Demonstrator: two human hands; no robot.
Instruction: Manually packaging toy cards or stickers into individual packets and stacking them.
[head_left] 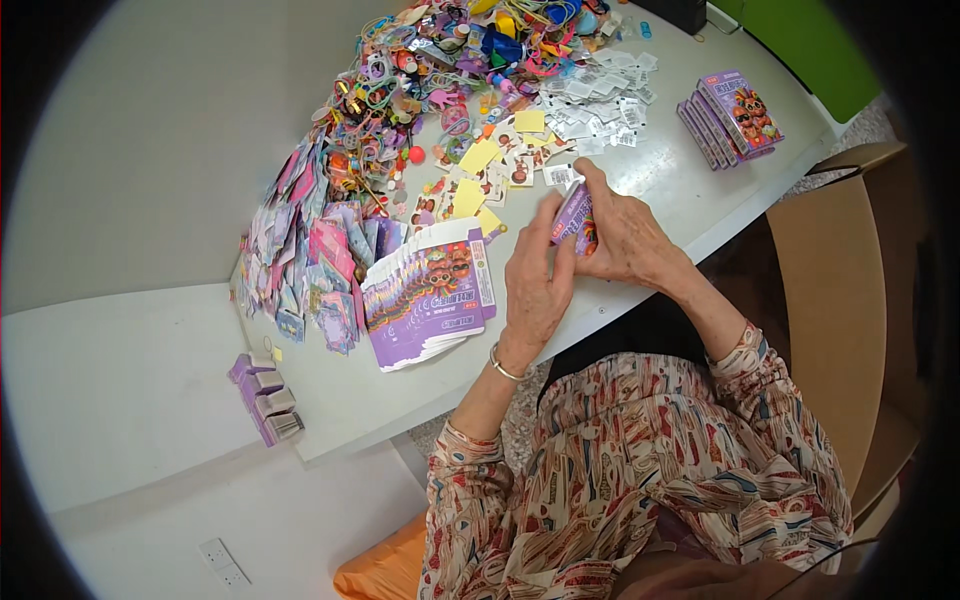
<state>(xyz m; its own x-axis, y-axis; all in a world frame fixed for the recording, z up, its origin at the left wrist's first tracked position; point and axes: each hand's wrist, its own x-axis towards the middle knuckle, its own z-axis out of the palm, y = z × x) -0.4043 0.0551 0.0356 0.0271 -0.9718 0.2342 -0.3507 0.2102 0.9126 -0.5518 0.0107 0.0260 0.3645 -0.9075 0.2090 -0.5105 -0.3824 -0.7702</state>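
Between my two hands, above the table's near side, is a small purple printed box (574, 214). My left hand (537, 275) grips its left side, thumb and fingers against the cardboard. Around its right side and top end closes my right hand (625, 225); the fingers behind the box are hidden. Just left of my left hand lies a fanned stack of flat purple cartons (425, 325). Beyond my hands are scattered yellow paper squares (467, 197), small picture cards (520, 170) and a heap of small white printed packets (600, 100).
Purple boxes (738, 112) stand grouped at the right of the table. A large heap of colourful hair ties and trinkets (400, 90) covers the far side, with pink and blue cards (300, 230) at left. A purple holder (262, 400) sits at the left edge; an open cardboard box (825, 300) stands at right.
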